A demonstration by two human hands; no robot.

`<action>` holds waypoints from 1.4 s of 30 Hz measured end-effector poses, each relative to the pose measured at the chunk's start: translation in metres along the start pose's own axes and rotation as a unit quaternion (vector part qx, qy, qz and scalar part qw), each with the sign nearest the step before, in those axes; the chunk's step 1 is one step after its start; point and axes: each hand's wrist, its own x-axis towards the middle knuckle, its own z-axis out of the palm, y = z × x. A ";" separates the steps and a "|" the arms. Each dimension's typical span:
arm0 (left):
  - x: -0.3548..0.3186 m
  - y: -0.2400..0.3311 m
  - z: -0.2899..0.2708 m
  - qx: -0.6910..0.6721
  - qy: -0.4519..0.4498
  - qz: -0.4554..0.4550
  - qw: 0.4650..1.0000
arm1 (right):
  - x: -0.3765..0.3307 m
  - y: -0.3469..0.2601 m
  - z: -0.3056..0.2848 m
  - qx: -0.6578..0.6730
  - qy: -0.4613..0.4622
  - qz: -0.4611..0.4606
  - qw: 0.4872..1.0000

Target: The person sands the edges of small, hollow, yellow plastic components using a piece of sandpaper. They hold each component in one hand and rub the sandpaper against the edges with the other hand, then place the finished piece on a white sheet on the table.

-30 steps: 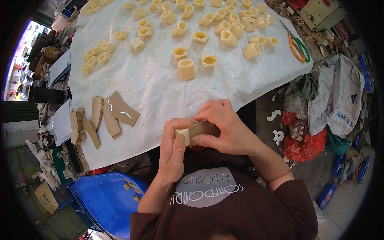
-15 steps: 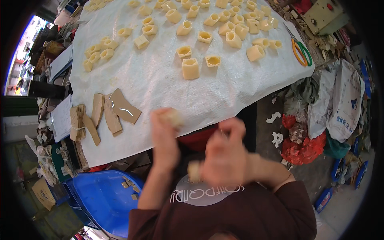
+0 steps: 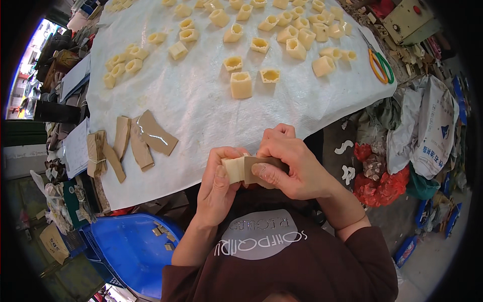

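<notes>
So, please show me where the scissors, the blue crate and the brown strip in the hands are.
scissors [image 3: 381,65]: head view, on the handle loops.
blue crate [image 3: 128,246]: head view, on its inner floor.
brown strip [image 3: 264,163]: head view, on its flat face.

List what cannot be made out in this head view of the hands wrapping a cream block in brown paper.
- Block: mostly covered by both hands and the brown strip.
- Left hand palm: faces away.
- Right hand fingers: tips curl behind the strip.
- Top-edge cream pieces: cut off.

We see even daylight, sharp focus; glare on bench [image 3: 201,100] sheet; bright opening far left; fisheye bends, darkens rim.
</notes>
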 end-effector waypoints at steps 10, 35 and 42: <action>0.000 -0.001 0.003 0.035 -0.013 -0.024 0.999 | -0.002 0.004 -0.001 0.003 -0.026 -0.004 1.000; 0.004 -0.004 0.006 0.071 0.002 0.035 0.997 | -0.001 0.015 0.003 -0.065 0.047 -0.063 0.995; 0.005 -0.006 0.006 0.101 -0.047 0.042 0.993 | 0.000 0.014 -0.004 -0.036 0.016 -0.045 0.998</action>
